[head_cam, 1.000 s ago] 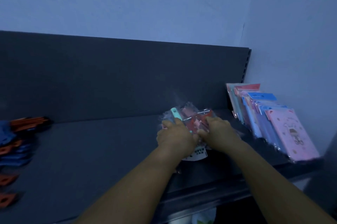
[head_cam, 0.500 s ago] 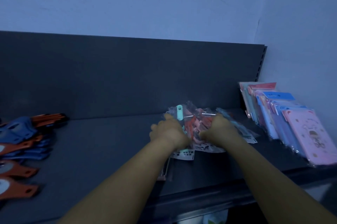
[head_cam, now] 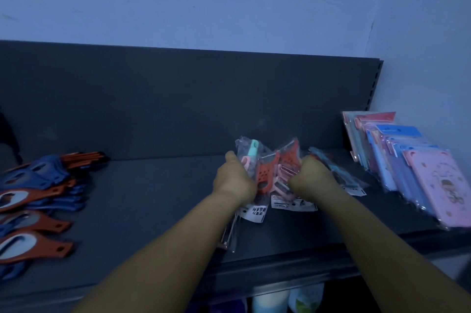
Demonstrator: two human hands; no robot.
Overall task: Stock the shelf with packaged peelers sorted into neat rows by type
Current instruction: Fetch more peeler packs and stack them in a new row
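A bundle of packaged peelers (head_cam: pixel 274 172) in clear bags, orange, pink and mint, sits on the dark shelf (head_cam: pixel 153 198) right of centre. My left hand (head_cam: pixel 235 180) grips the bundle's left side with curled fingers. My right hand (head_cam: pixel 312 177) grips its right side. White label cards stick out under the bundle toward me. A teal packaged peeler (head_cam: pixel 336 172) lies just right of my right hand. One thin packaged peeler (head_cam: pixel 230 233) lies on the shelf under my left wrist.
Orange and blue flat peelers (head_cam: pixel 35 198) lie in overlapping rows at the shelf's left end. Pink and blue flat packets (head_cam: pixel 413 170) lean in a row at the right end. The shelf's back panel (head_cam: pixel 178 98) rises behind. Bottles (head_cam: pixel 288 300) show below the front edge.
Both hands have spread the bundle a little wider and tipped it more upright. The view has shifted left, showing more of the orange and blue peelers.
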